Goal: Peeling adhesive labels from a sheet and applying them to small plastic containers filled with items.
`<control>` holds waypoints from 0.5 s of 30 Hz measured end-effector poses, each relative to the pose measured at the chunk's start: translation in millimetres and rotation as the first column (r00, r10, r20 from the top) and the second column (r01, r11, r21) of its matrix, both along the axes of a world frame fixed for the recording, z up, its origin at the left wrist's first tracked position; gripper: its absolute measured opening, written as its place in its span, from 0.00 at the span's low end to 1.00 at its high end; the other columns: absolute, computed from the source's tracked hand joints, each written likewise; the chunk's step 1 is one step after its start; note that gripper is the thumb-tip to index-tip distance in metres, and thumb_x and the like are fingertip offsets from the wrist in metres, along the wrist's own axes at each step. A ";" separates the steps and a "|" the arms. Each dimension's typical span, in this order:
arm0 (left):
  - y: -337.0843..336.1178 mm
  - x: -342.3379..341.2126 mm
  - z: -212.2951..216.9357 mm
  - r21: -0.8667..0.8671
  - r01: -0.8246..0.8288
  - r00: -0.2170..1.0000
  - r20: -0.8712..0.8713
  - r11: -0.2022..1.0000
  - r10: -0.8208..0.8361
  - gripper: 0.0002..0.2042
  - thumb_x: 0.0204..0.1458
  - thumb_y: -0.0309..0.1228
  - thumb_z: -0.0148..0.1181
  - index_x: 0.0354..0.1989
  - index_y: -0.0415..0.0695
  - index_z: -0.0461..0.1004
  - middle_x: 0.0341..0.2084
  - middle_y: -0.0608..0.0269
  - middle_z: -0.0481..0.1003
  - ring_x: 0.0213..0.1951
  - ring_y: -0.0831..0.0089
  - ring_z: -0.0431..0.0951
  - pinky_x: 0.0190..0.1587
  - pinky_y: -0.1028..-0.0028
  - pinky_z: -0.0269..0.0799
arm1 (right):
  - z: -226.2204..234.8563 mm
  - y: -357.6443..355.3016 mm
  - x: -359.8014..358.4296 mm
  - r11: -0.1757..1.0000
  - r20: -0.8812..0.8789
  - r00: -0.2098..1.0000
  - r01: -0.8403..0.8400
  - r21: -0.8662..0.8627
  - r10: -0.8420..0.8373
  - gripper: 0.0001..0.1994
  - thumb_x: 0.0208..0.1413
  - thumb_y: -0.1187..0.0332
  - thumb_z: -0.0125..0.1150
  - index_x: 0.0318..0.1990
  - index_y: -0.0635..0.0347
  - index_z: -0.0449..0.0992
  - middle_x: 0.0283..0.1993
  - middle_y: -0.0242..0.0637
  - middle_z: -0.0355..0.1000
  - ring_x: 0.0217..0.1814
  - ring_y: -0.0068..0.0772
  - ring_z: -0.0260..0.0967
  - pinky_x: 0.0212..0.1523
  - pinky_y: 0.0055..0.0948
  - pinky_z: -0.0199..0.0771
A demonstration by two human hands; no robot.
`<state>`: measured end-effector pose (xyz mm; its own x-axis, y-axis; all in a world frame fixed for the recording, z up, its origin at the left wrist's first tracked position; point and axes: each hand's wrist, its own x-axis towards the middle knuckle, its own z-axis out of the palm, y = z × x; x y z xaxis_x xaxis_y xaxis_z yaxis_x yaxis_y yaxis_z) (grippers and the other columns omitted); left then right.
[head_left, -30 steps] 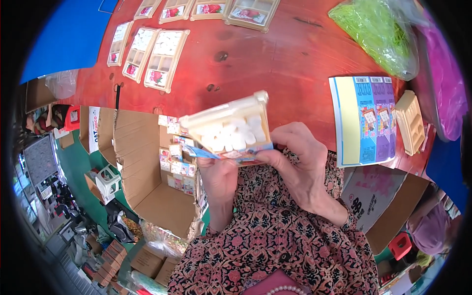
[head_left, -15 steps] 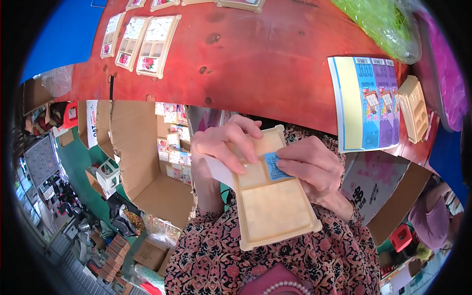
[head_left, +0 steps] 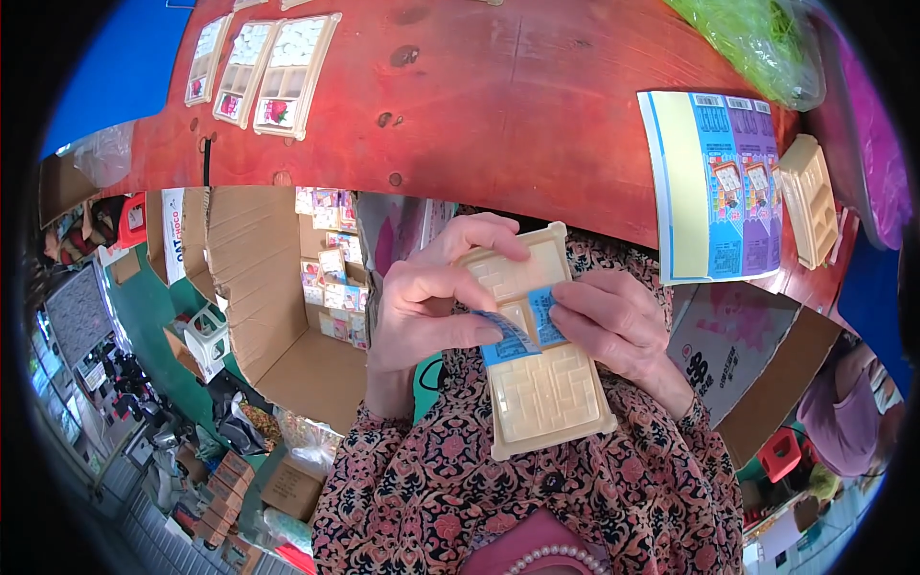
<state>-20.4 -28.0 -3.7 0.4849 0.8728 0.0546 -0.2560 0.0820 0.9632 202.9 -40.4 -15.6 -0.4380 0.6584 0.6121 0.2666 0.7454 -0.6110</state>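
In front of my chest is a cream plastic tray (head_left: 546,391) with a woven-pattern surface, its long side tilted slightly. Across its middle lies a blue printed sticker (head_left: 546,316), its left part bent up off the surface. My left hand (head_left: 446,302) is closed, thumb and finger pinching the sticker's left part while other fingers rest by the tray's far end. My right hand (head_left: 613,331) is closed round the tray's right edge, fingertips pressing the sticker's right end there. The right palm's underside is hidden.
On the red table (head_left: 479,115) lie a sheet of printed stickers (head_left: 714,187) and another cream tray (head_left: 810,201). Filled trays (head_left: 287,72) stand at far left. A green plastic bag (head_left: 757,43) sits far right. An open cardboard box (head_left: 264,278) with small packs is left of me.
My left thumb and finger now pinch the sticker's left part, which spans farther across the tray. The white paper beside my left hand is out of sight. The tray's woven pattern shows clearly.
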 end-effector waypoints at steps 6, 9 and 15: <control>-7.7 12.2 7.4 -0.113 -0.121 0.992 -0.052 0.986 0.116 0.08 0.37 0.19 0.67 0.26 0.35 0.76 0.52 0.49 0.64 0.54 0.61 0.66 0.52 0.68 0.64 | -8.6 0.8 2.3 0.995 0.007 0.998 0.063 0.071 -0.064 0.17 0.28 0.71 0.59 0.33 0.64 0.76 0.41 0.39 0.71 0.36 0.35 0.69 0.31 0.26 0.76; -12.5 18.2 9.9 -0.126 -0.182 0.982 -0.084 0.975 0.172 0.07 0.38 0.19 0.67 0.26 0.34 0.75 0.52 0.49 0.64 0.53 0.63 0.67 0.50 0.71 0.66 | -6.7 1.7 5.4 0.996 0.030 0.998 0.052 0.070 -0.055 0.17 0.28 0.71 0.60 0.33 0.64 0.76 0.42 0.39 0.71 0.36 0.36 0.69 0.31 0.26 0.76; -12.8 26.0 8.0 -0.060 -0.266 0.946 -0.206 0.962 0.248 0.07 0.37 0.21 0.68 0.25 0.35 0.75 0.50 0.51 0.65 0.52 0.65 0.67 0.49 0.71 0.66 | -8.3 0.3 5.1 0.987 0.051 0.998 0.032 0.159 -0.041 0.17 0.29 0.71 0.60 0.33 0.64 0.76 0.43 0.38 0.71 0.39 0.36 0.69 0.35 0.26 0.76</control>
